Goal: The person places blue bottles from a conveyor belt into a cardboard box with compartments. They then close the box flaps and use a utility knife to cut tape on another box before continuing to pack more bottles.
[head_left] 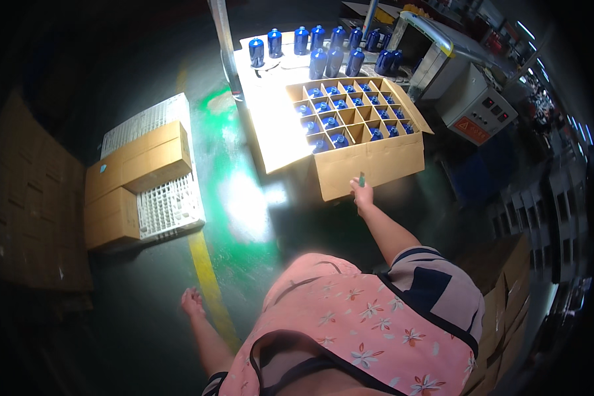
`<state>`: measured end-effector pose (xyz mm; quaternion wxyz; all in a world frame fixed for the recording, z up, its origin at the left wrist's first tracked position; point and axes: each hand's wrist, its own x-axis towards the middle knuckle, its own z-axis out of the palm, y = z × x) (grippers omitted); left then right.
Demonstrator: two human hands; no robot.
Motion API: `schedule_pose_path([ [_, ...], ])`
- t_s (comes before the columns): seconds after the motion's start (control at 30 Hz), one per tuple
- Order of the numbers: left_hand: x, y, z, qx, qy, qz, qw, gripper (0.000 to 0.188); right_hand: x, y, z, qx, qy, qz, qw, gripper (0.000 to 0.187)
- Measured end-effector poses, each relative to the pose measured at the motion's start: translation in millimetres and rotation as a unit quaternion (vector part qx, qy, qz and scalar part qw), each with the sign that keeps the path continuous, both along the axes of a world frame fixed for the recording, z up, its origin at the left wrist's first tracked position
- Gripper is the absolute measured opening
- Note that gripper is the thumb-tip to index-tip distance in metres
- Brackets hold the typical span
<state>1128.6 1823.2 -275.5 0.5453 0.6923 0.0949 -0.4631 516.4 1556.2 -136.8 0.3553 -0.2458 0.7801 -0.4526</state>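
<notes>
My right hand [362,192] is closed on a small, slim green object [362,179], too small to name for certain. It is held just in front of the near side of an open cardboard box [371,165]. Card dividers split the box into cells, most holding blue bottles [340,140] with pale necks. A few cells near the middle hold no bottle. Low at the left, away from the box, my left hand [192,301] hangs over the floor with its fingers loosely bent and apart, nothing visible in it.
More blue bottles [301,41] stand behind the box on the lit table [261,125]. A machine [435,59] and control box [476,109] are at the right. Left, closed cartons [145,155] lie on a white plastic pallet [171,211]; stacked cartons [36,198] stand beyond.
</notes>
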Motion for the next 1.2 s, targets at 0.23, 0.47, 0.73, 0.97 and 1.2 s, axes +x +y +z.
schedule_pose_path([
  [0.23, -82.7, -137.5, 3.5, 0.013, 0.160, -0.107, 0.981, 0.016, -19.7, -111.9, 4.9, -0.004, -0.106, -0.098, 0.990, 0.044],
  [0.47, -162.3, -378.0, 41.8, -0.017, 0.102, -0.280, 0.954, 0.028, -2.2, -165.8, -1.4, 0.029, -0.097, -0.112, 0.988, 0.029],
  [0.73, -359.5, -608.6, 59.8, -0.047, 0.103, -0.489, 0.865, 0.059, -8.1, -156.8, 6.8, 0.073, -0.049, -0.116, 0.989, 0.027],
  [0.97, -452.7, -644.6, 43.6, -0.144, -0.092, -0.502, 0.847, 0.070, -24.2, -167.2, 10.5, 0.067, -0.053, -0.167, 0.982, 0.026],
  [1.2, -458.8, -626.8, 58.9, -0.119, -0.169, -0.458, 0.865, 0.047, -155.2, -280.6, 64.5, -0.097, 0.036, -0.011, 0.995, 0.027],
])
